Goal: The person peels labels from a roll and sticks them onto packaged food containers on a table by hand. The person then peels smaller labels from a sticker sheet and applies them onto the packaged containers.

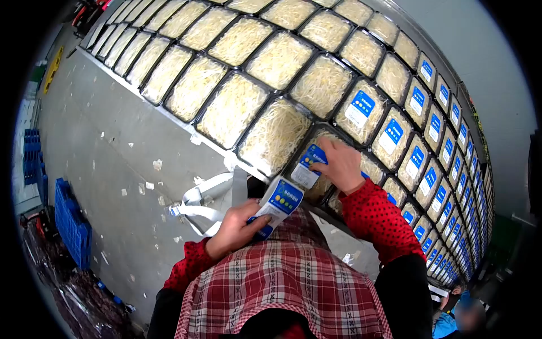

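My left hand (240, 227) is closed around a roll of blue-and-white labels (281, 199), held over the apron at the table's near edge. Just up and right of it, my right hand (340, 164) has its fingers on a blue-and-white label (310, 164), which lies over a black tray of bean sprouts (324, 135). Whether the fingers grip the label or press it down is hard to tell. An unlabelled sprout tray (275, 135) stands to the left, and a labelled tray (361, 110) sits above my right hand.
Rows of packed trays cover the long table (132, 88); those on the right carry labels. White straps (197, 206) hang below the table edge. Blue pallets (73, 223) stand on the littered floor at the left. A person in blue (446, 324) is at the lower right.
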